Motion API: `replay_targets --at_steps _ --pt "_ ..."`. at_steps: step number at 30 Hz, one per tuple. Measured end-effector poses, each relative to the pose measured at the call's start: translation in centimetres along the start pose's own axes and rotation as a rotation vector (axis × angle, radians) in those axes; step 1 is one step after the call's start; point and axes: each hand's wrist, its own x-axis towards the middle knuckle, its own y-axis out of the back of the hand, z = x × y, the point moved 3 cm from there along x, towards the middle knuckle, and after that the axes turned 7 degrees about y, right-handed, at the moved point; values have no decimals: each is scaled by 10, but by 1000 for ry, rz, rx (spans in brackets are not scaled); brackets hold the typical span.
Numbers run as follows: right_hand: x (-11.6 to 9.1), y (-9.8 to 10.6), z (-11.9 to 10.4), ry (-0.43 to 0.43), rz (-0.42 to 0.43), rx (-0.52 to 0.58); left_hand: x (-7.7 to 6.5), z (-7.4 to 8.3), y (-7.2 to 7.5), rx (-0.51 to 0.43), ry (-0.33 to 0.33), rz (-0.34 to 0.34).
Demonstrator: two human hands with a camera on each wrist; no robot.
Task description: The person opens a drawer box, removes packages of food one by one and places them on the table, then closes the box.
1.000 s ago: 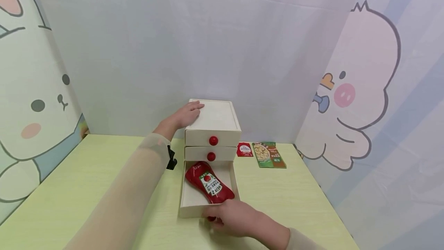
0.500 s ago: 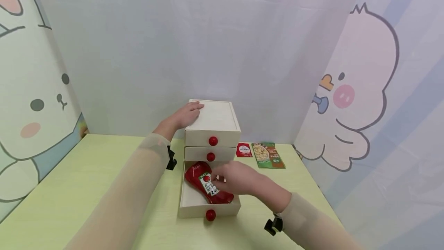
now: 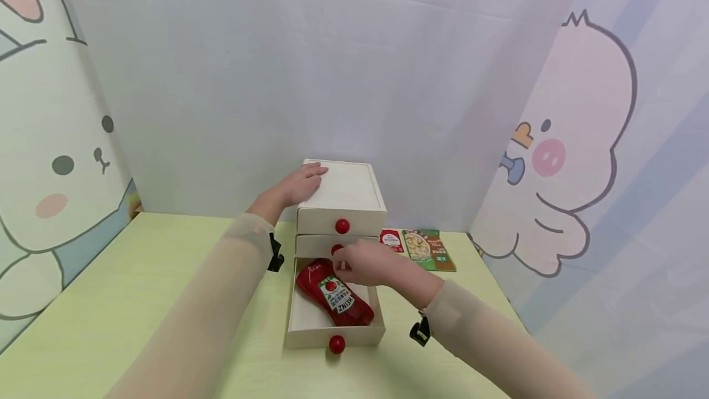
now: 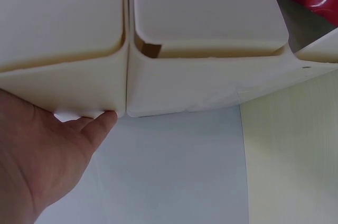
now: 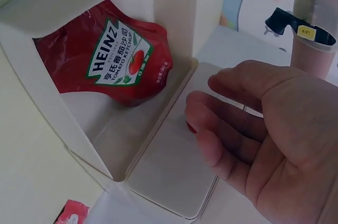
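A white three-drawer cabinet point(image 3: 354, 193) stands on the table, its bottom drawer point(image 3: 310, 338) pulled out. In that drawer lies a red Heinz ketchup pouch point(image 3: 335, 294), label up, also seen in the right wrist view point(image 5: 119, 57). My left hand point(image 3: 299, 185) rests on the top's left edge, fingers extended over it; in the left wrist view the thumb point(image 4: 100, 129) lies along the side. Beside the middle drawer's red knob point(image 3: 336, 249), my right hand point(image 3: 362, 261) has loosely bent fingers. In the right wrist view, those fingers hide most of the knob point(image 5: 191, 127).
Right of the cabinet, a red packet point(image 3: 392, 239) and a green-brown food packet point(image 3: 429, 250) lie on the table point(image 3: 166, 276). Red knobs mark the top drawer point(image 3: 342, 226) and the bottom one point(image 3: 336, 344). A curtain point(image 3: 232, 79) hangs behind.
My right hand has let go of the bottom drawer's knob and moved up, over the ketchup pouch, to the middle drawer's knob. My left hand has stayed on the cabinet top.
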Motion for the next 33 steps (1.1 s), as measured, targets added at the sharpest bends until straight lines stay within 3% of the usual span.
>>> replay_targets --at_steps 7,17,25,33 --pt "10 -7 3 -39 -46 -26 1 0 -1 -1 -9 1" --pt "18 -41 6 -180 -231 -141 2 1 0 -9 -8 -1" --pt "15 -63 12 -341 -305 21 3 1 1 -1 -12 1" --pt "15 -76 8 -411 -327 47 4 -1 1 4 -14 -4"
